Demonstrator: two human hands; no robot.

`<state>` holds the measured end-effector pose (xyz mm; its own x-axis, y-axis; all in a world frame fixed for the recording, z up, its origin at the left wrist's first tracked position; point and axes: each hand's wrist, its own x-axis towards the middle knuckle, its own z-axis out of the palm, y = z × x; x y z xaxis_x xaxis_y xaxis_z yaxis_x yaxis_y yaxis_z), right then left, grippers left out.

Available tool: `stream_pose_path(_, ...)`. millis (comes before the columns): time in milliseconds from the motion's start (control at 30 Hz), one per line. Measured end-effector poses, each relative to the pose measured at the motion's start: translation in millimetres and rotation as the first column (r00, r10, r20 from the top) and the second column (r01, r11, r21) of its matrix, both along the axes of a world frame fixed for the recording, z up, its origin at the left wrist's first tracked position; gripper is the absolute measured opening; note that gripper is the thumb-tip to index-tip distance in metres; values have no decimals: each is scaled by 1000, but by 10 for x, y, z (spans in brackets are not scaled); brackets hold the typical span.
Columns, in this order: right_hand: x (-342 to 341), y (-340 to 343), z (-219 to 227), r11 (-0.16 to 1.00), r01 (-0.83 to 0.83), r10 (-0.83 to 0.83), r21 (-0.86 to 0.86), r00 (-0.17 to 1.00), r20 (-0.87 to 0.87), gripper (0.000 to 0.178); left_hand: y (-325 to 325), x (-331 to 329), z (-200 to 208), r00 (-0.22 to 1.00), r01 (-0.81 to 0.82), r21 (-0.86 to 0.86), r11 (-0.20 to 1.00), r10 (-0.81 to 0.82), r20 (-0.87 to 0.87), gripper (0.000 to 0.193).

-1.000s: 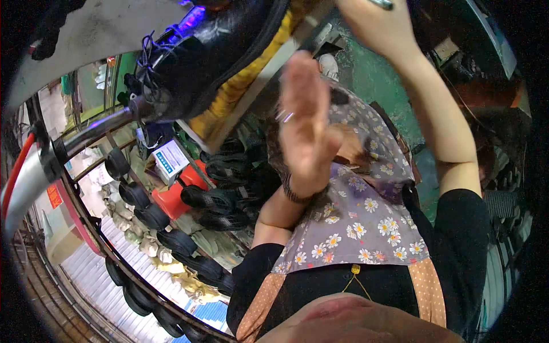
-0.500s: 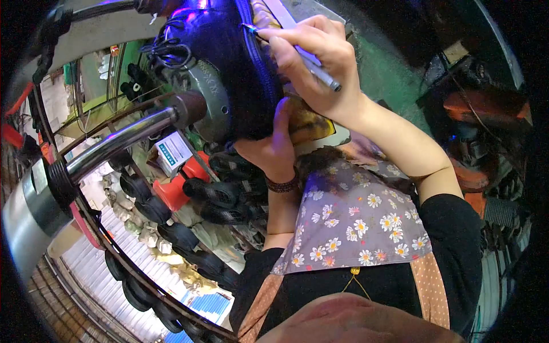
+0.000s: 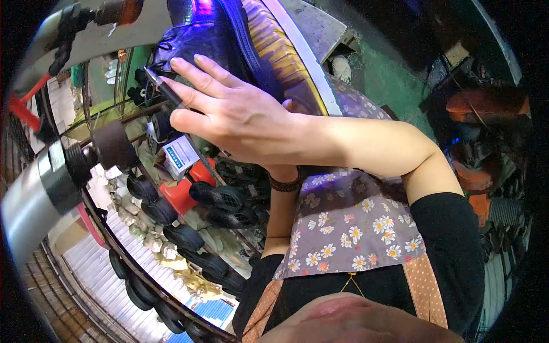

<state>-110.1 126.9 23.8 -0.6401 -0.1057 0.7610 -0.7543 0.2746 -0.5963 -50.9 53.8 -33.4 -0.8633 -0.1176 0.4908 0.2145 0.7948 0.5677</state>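
A black lace-up shoe (image 3: 200, 43) lies at the top centre, its sole edge (image 3: 243, 40) facing right under violet-blue light. My right hand (image 3: 240, 117) reaches across its toe end, fingers spread over the upper near the laces. A slim pen (image 3: 164, 87) is held between thumb and index finger, its tip pointing up and left. Most of my left hand (image 3: 280, 171) is hidden behind the right one; a beaded bracelet circles its wrist. One of its fingertips shows at the sole edge, so it grips the shoe from below.
At left, a shiny metal cylinder (image 3: 37, 194) ends in a dark round pad (image 3: 114, 144). A yellow ribbed panel (image 3: 277, 48) with a white edge stands right of the shoe. Below left are a rack of black footwear (image 3: 214, 195), a white box (image 3: 180, 154) and something red (image 3: 177, 197).
My right hand has swung left with the pen from the sole edge across the shoe. The dark pad has drawn back left, away from the round metal plate beside the shoe.
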Motion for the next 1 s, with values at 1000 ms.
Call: stream_pose_path(1000, -1135, 4224, -445, 277, 441, 211, -854, 839, 501, 27, 21, -58, 152, 996, -87, 66, 994, 89, -29, 115)
